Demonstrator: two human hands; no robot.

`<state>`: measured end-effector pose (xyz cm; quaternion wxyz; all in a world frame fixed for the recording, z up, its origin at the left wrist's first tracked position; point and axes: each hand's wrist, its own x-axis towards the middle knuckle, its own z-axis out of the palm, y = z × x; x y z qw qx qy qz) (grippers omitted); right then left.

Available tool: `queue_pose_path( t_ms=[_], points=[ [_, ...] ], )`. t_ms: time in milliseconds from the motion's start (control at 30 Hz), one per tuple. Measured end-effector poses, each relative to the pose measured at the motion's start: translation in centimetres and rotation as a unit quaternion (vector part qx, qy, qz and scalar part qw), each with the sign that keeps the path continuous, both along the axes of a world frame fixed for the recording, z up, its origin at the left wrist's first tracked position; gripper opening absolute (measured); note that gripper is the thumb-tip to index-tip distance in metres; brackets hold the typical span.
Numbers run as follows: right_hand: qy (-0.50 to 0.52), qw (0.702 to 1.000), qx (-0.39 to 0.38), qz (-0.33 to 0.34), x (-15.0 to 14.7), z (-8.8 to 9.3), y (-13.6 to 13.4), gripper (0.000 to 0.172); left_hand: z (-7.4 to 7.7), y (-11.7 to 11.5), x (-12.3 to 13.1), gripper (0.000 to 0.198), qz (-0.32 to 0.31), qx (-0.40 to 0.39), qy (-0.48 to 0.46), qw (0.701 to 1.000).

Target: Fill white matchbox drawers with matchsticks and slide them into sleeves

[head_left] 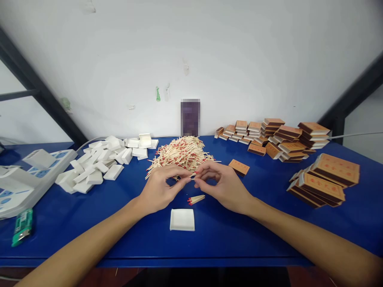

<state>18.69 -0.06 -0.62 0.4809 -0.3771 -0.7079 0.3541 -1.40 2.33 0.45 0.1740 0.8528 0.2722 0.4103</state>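
Note:
Fingertips of my left hand (163, 185) and my right hand (220, 181) meet just in front of a big heap of red-tipped matches (182, 153). Both hands pinch matches (193, 175) between them; how many is hard to make out. Below the fingers a small bundle of matches (196, 199) lies on the blue table, red heads to the left. Nearer to me sits a white matchbox tray (182, 220), its open side up and nothing in it.
White inner trays (95, 163) lie piled at left, beside a power strip (48, 167) and a green lighter (22, 227). Orange matchboxes (289, 139) are stacked at right, with more boxes (326, 179) nearer. One matchbox (239, 168) lies by my right hand.

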Motion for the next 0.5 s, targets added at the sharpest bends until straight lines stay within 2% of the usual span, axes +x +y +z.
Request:
queue_pose_path(
  t_ms=[100, 200, 333, 400, 500],
  points=[
    [0.058, 0.998, -0.03, -0.014, -0.13, 0.28, 0.02, 0.018, -0.04, -0.14, 0.24, 0.009, -0.008, -0.007, 0.002, 1.0],
    [0.089, 0.994, -0.064, 0.001, -0.12, 0.53, 0.02, 0.018, -0.25, -0.13, 0.35, 0.008, -0.019, -0.042, -0.014, 0.999],
    [0.126, 0.983, -0.131, 0.024, -0.17, 0.56, 0.04, 0.02, -0.41, -0.19, 0.35, 0.03, -0.027, -0.117, -0.066, 0.991],
    [0.134, 0.976, -0.166, 0.037, -0.22, 0.4, 0.16, 0.023, -0.32, -0.31, 0.35, 0.039, -0.027, -0.113, -0.066, 0.991],
    [0.13, 0.973, -0.182, 0.061, -0.25, 0.15, 0.37, 0.021, -0.12, -0.39, 0.33, 0.041, -0.035, -0.082, -0.048, 0.995]
  ],
)
